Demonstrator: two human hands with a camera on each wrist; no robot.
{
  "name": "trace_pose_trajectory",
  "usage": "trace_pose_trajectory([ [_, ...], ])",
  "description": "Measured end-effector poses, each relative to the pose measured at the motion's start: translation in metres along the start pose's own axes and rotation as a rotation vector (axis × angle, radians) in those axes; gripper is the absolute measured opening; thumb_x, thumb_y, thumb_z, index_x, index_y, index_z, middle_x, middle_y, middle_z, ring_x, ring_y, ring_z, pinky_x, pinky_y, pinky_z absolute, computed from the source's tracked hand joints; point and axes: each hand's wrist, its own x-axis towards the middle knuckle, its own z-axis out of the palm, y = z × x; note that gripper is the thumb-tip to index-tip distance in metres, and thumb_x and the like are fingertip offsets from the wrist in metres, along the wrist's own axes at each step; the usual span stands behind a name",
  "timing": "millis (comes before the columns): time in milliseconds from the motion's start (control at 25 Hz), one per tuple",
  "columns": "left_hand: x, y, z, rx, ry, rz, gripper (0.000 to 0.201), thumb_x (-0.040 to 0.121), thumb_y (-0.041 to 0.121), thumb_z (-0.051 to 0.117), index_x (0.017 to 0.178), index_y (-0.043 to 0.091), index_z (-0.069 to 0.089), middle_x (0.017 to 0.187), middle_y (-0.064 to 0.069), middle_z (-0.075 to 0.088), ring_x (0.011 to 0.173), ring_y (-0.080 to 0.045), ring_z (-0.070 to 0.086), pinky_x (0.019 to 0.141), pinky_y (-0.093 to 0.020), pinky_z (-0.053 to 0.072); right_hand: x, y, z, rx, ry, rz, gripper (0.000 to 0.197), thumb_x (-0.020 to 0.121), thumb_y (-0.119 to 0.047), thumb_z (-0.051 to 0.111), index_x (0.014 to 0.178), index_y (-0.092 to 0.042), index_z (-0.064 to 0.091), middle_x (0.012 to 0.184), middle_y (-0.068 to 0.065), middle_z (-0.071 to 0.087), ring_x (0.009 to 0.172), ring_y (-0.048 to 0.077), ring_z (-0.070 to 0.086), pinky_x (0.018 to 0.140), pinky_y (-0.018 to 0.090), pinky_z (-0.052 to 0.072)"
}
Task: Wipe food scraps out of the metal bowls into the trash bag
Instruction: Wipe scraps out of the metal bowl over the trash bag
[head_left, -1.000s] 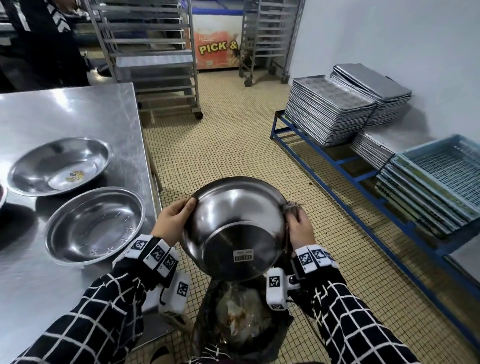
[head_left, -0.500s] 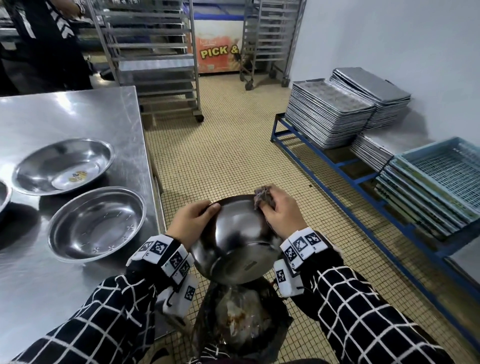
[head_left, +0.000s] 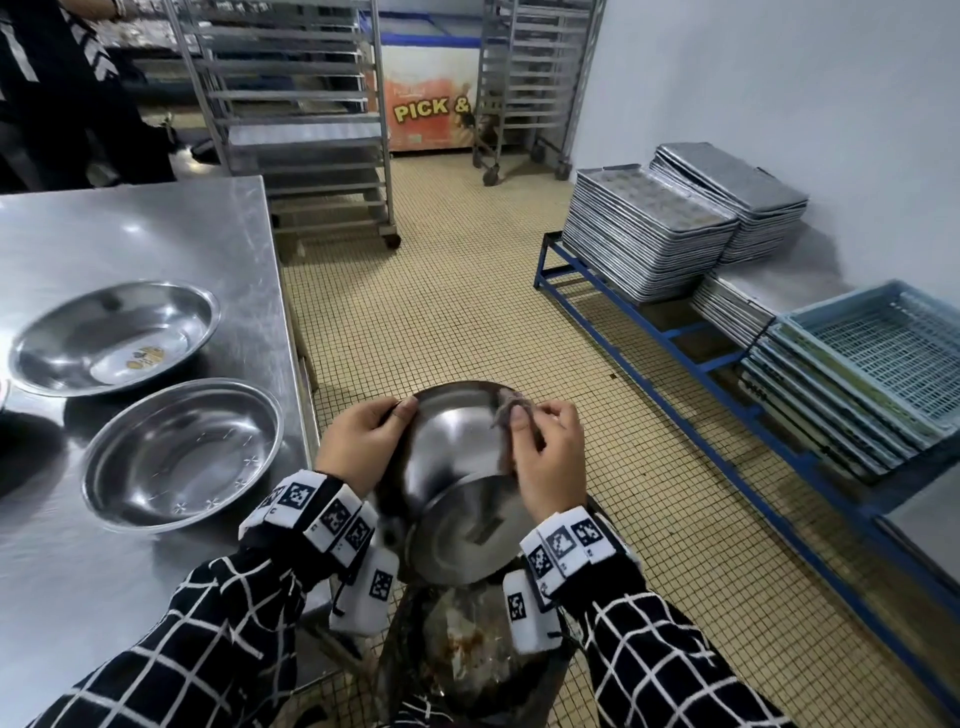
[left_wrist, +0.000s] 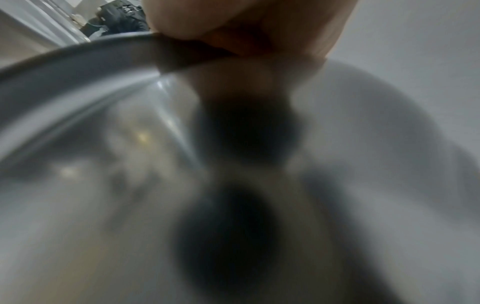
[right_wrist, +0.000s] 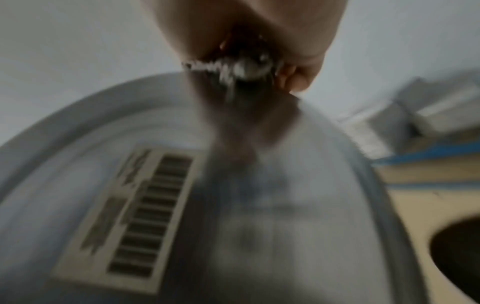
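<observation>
Metal bowl (head_left: 457, 499), tipped over the trash bag (head_left: 467, 654) at lower centre, is being gripped at its rim by the left hand (head_left: 358, 447) while the right hand (head_left: 545, 457) is pinching a scrubber (head_left: 511, 410); the slick rim is risking a slip, spilling scraps onto the floor.

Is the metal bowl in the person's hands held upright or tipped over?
Tipped, mouth facing away: the metal bowl shows its outer base, barcode sticker visible, above the trash bag. Left hand grips its rim.
</observation>
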Motion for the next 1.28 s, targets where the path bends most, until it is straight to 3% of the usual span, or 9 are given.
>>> trace_pose_trajectory([
  [120,0.000,-0.008,-0.003,-0.071,0.067,-0.085,0.028,0.093,0.036,0.058,0.066,0.038,0.066,0.065,0.015,0.068,0.073,-0.012,0.061,0.081,-0.038,0.050,0.000,0.032,0.003,0.159,-0.123,0.469,0.044,0.096,-0.043,0.043,0.095,-0.004,0.062,0.104,0.004,0.051,0.095,0.021,0.056,0.073,0.024,0.043],
  [200,0.001,-0.012,-0.003,-0.082,0.083,-0.097,0.029,0.092,0.038,0.057,0.066,0.042,0.068,0.070,0.013,0.070,0.078,-0.016,0.064,0.083,-0.040,0.050,-0.005,0.037,0.005,0.164,-0.065,0.498,0.044,0.096,-0.043,0.043,0.097,-0.003,0.063,0.106,0.008,0.054,0.092,0.019,0.058,0.071,0.024,0.044],
  [480,-0.001,0.003,0.004,0.003,0.075,-0.074,0.034,0.093,0.042,0.053,0.078,0.015,0.068,0.070,-0.002,0.068,0.073,-0.025,0.064,0.071,-0.042,0.053,-0.024,-0.045,0.026,-0.174,-0.010,-0.298,0.048,0.097,-0.047,0.033,0.128,-0.019,0.057,0.139,0.004,0.046,0.130,0.025,0.034,0.106,0.038,0.032],
  [600,-0.001,0.020,0.005,0.045,0.093,-0.012,0.034,0.093,0.044,0.053,0.072,0.020,0.067,0.062,0.003,0.066,0.065,-0.018,0.063,0.064,-0.036,0.052,-0.025,-0.045,0.035,-0.246,0.032,-0.368,0.050,0.099,-0.045,0.024,0.131,-0.020,0.055,0.141,0.004,0.046,0.134,0.026,0.032,0.111,0.043,0.025],
  [720,0.000,0.023,0.003,0.132,0.108,0.007,0.038,0.092,0.048,0.051,0.073,0.019,0.065,0.061,0.002,0.064,0.064,-0.020,0.061,0.061,-0.037,0.050,-0.005,-0.042,0.027,-0.162,0.016,-0.173,0.047,0.100,-0.040,0.028,0.129,-0.014,0.054,0.138,0.005,0.046,0.129,0.024,0.039,0.107,0.036,0.033],
  [840,0.003,0.016,-0.001,0.083,0.114,-0.002,0.038,0.092,0.048,0.051,0.076,0.018,0.067,0.064,0.002,0.065,0.067,-0.020,0.061,0.065,-0.042,0.052,0.021,-0.021,0.012,0.142,-0.087,0.286,0.041,0.102,-0.034,0.030,0.113,-0.008,0.059,0.114,0.005,0.057,0.098,0.015,0.052,0.076,0.017,0.041],
  [1000,0.013,0.005,-0.005,-0.046,0.110,-0.029,0.026,0.092,0.045,0.055,0.077,0.028,0.069,0.073,0.006,0.070,0.076,-0.018,0.065,0.075,-0.041,0.053,0.024,0.014,-0.005,0.164,-0.236,0.614,0.038,0.102,-0.030,0.035,0.079,-0.011,0.059,0.076,0.002,0.058,0.077,0.021,0.053,0.056,0.024,0.037],
  [1160,0.015,-0.007,-0.003,-0.052,0.109,-0.069,0.025,0.094,0.041,0.054,0.076,0.027,0.066,0.079,-0.002,0.070,0.081,-0.022,0.064,0.082,-0.047,0.051,0.011,0.014,-0.005,0.098,-0.024,0.450,0.036,0.102,-0.028,0.034,0.104,-0.007,0.063,0.103,0.004,0.059,0.097,0.019,0.057,0.066,0.018,0.039],
  [1280,0.011,-0.005,0.004,-0.034,0.077,-0.080,0.026,0.094,0.038,0.053,0.077,0.021,0.065,0.083,-0.008,0.069,0.085,-0.027,0.063,0.084,-0.047,0.050,-0.005,-0.015,0.007,0.111,0.007,0.102,0.043,0.100,-0.033,0.032,0.133,-0.012,0.050,0.144,0.002,0.039,0.126,0.013,0.041,0.094,0.018,0.041],
])
